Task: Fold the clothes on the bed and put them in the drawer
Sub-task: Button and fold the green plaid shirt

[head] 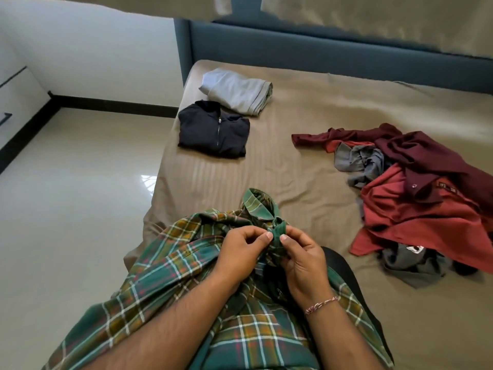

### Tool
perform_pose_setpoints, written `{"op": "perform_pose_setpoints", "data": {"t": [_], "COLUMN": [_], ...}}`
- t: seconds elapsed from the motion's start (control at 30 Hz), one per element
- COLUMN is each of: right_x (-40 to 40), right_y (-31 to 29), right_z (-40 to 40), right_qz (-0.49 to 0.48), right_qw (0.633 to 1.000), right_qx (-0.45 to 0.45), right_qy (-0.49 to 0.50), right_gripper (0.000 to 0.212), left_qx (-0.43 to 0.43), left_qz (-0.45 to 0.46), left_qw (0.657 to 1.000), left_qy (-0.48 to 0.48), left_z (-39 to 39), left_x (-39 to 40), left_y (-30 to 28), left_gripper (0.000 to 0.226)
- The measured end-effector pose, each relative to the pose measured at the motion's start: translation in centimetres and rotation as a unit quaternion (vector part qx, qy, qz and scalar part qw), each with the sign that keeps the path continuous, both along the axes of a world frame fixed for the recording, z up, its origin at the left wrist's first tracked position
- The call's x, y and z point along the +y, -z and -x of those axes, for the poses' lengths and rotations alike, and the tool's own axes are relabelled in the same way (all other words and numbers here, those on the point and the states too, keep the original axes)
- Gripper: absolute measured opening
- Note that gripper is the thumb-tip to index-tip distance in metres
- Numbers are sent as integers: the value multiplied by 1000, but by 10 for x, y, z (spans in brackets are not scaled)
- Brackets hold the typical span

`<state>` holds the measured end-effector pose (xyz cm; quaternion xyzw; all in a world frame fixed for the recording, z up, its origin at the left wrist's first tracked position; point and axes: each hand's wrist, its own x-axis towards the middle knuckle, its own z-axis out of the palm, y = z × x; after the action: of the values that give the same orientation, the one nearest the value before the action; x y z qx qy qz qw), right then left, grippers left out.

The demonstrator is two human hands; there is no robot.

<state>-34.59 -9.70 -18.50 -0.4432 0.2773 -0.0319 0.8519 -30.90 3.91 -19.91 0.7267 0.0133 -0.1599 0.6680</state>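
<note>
A green plaid shirt [165, 276] hangs over the near edge of the bed [306, 169], its collar pointing away from me. My left hand [241, 252] and my right hand [301, 260] meet just below the collar, and both pinch the shirt's front placket between thumb and fingers. A folded navy zip jacket [213, 129] and a folded light grey garment [237, 90] lie at the bed's far left. A loose heap of red, maroon and grey clothes [416, 198] covers the right side.
The bed has a tan striped sheet and a blue padded headboard [320, 49]. Glossy tiled floor [66, 196] stretches to the left. White furniture with dark handles [8, 113] stands at the far left edge. A dark object [346, 268] sits by my right wrist.
</note>
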Motion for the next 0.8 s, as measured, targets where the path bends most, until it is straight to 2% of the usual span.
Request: {"op": "perform_pose_setpoints", "data": {"t": [0.13, 0.23, 0.37, 0.53, 0.63, 0.73, 0.8], "right_x": [1, -3, -7, -10, -10, -8, -7], "right_y": [3, 0, -1, 7, 10, 19, 23], "right_z": [2, 3, 3, 1, 2, 2, 1], "right_qz": [-11, -29, -50, -28, -29, 61, 164], "right_qw": [1000, 999, 998, 996, 993, 992, 982], "right_qx": [-10, -28, -40, -71, -91, -89, -80], "right_qy": [-12, -14, -27, -45, -65, -64, -52], "right_gripper": [13, 13, 11, 15, 29, 43, 27], "left_qx": [37, 65, 6, -88, -67, -1, 1], "left_qz": [69, 115, 53, -5, 30, 107, 109], "left_qw": [997, 991, 997, 992, 997, 993, 991], "left_qy": [-22, 18, 54, 91, 33, -55, -77], "left_z": [0, 0, -2, -4, -3, -5, -6], "left_x": [-2, -1, -2, -1, -4, -5, -4], "left_y": [2, -1, 4, 8, 9, 5, 5], "left_gripper": [6, 15, 13, 15, 10, 9, 12]}}
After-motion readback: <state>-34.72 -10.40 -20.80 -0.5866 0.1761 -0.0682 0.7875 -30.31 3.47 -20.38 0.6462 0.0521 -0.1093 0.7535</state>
